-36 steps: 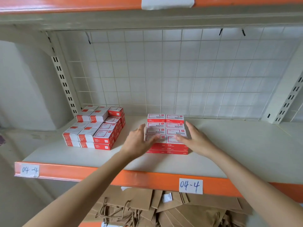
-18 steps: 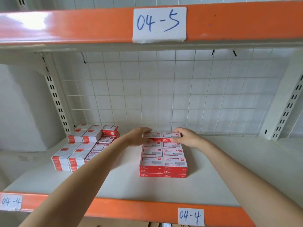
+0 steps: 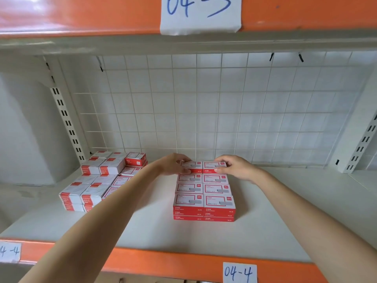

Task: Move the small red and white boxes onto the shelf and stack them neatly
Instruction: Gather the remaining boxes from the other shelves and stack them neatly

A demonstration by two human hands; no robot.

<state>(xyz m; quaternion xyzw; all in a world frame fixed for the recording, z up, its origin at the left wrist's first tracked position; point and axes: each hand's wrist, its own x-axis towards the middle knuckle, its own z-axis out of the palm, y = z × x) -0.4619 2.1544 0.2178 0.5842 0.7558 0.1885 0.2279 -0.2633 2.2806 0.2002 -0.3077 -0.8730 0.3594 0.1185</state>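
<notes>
A neat block of small red and white boxes (image 3: pixel 204 198), two wide and several deep, sits in the middle of the white shelf (image 3: pixel 142 227). My left hand (image 3: pixel 173 164) grips the back-left box (image 3: pixel 190 167) of the top layer, thumb on its front face. My right hand (image 3: pixel 236 166) grips the back-right box (image 3: pixel 213 166) the same way. These two back boxes sit slightly higher than the rows in front of them.
A second, looser pile of red and white boxes (image 3: pixel 98 180) fills the shelf's left side, against the upright (image 3: pixel 65 123). A wire grid (image 3: pixel 204 111) backs the shelf. Orange beams with labels "04-4" (image 3: pixel 239 272) and "04-5" (image 3: pixel 200 11) frame it.
My hands moved from the front of the block to its back row and took hold of the two rear boxes. The view tilted up and closer.
</notes>
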